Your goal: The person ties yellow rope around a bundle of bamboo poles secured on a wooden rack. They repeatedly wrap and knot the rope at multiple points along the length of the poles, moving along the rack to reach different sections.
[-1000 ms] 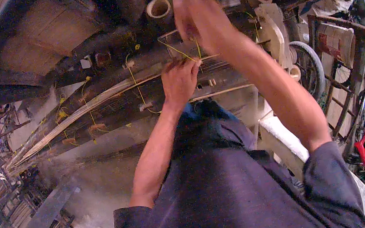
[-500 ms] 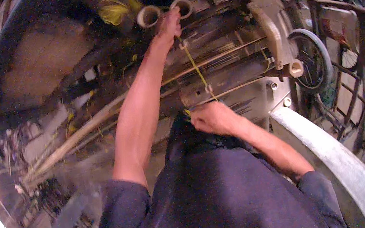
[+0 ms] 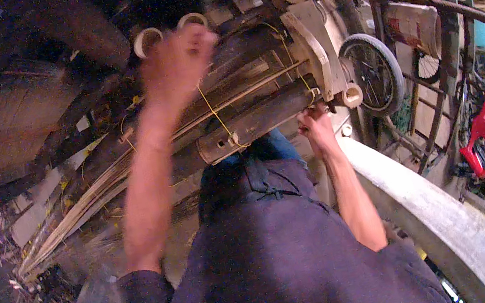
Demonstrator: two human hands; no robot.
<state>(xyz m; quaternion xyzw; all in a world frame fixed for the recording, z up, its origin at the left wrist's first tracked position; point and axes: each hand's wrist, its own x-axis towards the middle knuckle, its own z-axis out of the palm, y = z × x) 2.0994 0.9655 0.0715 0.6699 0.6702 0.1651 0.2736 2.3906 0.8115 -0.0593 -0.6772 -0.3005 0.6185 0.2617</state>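
Observation:
My left hand (image 3: 179, 65) is raised over the far side of a wooden frame, just in front of two pale round tube ends (image 3: 146, 41). Motion smears its fingers, so its grip cannot be read. Below it a thin yellow cord (image 3: 212, 106) runs down to a small peg on a dark wooden beam (image 3: 263, 118) lying in front of my waist. My right hand (image 3: 318, 130) is at the beam's right end, beside the pale shaped wooden upright (image 3: 310, 48). Its fingers are bent near another yellow cord (image 3: 304, 83); whatever they may hold is hidden.
Long thin wooden strips (image 3: 81, 212) stretch to the left. Right of the frame stand a wheel with a pale tyre (image 3: 371, 73) and a red frame part (image 3: 479, 132). A pale, wide plank (image 3: 434, 208) runs along my right side.
My right hand has gone from the lower end of the middle yellow cord to the beam's right end. My left hand stays near the tube ends, now blurred. The view has turned rightward.

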